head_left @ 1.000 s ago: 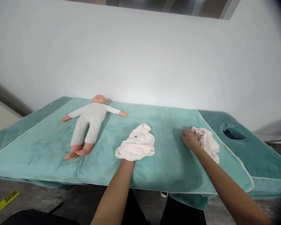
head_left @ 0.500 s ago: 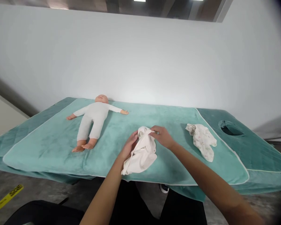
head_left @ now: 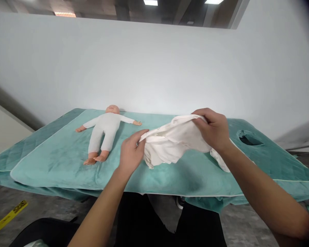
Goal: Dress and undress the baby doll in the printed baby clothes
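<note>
A white baby garment [head_left: 172, 140] hangs stretched between my two hands, lifted above the bed; folds hide its exact kind. My left hand [head_left: 132, 151] pinches its left end between thumb and fingers. At the other end, my right hand [head_left: 213, 128] grips the upper edge, closed on the cloth. Behind my right wrist lies a second small garment, white with a faint print [head_left: 219, 160], partly covered by the hand and forearm. To the left a baby doll [head_left: 105, 125] in a white suit lies on its back, arms spread, feet toward me.
The bed wears a green plush cover [head_left: 61, 164] with a pale-edged pad on top. Toward its right end is a face hole [head_left: 249, 138]. A white wall [head_left: 154, 68] rises behind. Yellow tape [head_left: 9, 218] marks the floor at lower left, near a black object.
The white garment has gone from a bunched heap on the bed to being raised and spread. My right hand moved up and right; my left moved slightly left and up.
</note>
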The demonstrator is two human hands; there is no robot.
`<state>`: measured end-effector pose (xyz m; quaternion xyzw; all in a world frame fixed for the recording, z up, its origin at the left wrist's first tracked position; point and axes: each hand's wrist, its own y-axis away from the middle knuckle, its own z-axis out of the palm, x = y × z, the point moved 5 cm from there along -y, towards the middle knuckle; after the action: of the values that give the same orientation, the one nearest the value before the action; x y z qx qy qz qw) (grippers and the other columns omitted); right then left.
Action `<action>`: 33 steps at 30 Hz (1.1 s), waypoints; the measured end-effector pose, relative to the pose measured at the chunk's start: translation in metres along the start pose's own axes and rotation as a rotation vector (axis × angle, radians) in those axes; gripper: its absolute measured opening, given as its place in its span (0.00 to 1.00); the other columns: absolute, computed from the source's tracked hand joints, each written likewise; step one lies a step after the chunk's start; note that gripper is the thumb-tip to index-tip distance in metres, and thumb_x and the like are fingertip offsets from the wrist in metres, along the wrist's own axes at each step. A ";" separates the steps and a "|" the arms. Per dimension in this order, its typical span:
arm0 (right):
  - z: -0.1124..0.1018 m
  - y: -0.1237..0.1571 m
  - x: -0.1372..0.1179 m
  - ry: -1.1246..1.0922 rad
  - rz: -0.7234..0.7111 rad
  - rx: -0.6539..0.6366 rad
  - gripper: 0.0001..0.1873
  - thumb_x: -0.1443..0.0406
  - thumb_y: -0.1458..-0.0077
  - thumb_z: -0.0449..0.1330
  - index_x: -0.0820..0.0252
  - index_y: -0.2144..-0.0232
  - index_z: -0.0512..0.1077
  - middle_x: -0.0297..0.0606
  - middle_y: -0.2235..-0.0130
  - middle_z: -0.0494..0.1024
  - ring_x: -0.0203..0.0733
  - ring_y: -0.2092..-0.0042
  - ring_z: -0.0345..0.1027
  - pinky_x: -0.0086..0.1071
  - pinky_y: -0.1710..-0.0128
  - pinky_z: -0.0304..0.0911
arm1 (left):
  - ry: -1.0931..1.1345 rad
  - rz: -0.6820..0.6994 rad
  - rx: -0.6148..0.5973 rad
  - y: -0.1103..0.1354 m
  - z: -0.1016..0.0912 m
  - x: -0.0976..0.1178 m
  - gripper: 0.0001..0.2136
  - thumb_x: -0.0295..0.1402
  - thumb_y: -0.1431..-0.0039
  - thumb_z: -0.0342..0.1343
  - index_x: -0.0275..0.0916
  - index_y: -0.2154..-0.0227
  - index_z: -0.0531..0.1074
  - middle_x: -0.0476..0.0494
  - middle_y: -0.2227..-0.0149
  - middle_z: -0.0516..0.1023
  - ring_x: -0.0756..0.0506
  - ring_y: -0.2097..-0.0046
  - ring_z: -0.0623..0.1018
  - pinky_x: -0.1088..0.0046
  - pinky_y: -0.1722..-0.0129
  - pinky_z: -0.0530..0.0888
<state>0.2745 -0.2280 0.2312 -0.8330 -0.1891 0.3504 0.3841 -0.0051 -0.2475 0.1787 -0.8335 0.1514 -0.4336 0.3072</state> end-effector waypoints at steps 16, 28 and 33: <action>0.040 0.037 -0.041 -0.268 0.179 -0.668 0.31 0.50 0.49 0.67 0.49 0.44 0.68 0.42 0.44 0.75 0.53 0.45 0.71 0.43 0.51 0.69 | -0.104 0.023 -0.387 -0.021 0.036 0.031 0.10 0.32 0.38 0.49 0.44 0.60 0.75 0.51 0.66 0.80 0.45 0.63 0.77 0.70 0.63 0.68; 0.081 0.002 0.047 -0.113 0.266 -0.514 0.10 0.60 0.41 0.53 0.56 0.71 0.70 0.34 0.67 0.75 0.42 0.64 0.67 0.32 0.65 0.59 | -0.544 -0.104 -0.316 -0.055 0.012 -0.035 0.11 0.31 0.39 0.48 0.44 0.56 0.72 0.44 0.56 0.82 0.38 0.55 0.79 0.65 0.62 0.70; 0.080 0.011 0.059 -0.024 0.260 -0.505 0.10 0.64 0.43 0.53 0.57 0.66 0.74 0.39 0.60 0.79 0.46 0.58 0.71 0.35 0.59 0.63 | -0.409 -0.099 -0.305 -0.050 0.012 -0.064 0.14 0.32 0.38 0.49 0.43 0.51 0.72 0.42 0.52 0.80 0.40 0.51 0.78 0.65 0.52 0.72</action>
<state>0.2571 -0.1601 0.1607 -0.9154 -0.1665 0.3483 0.1141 -0.0328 -0.1712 0.1648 -0.9469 0.1089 -0.2429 0.1807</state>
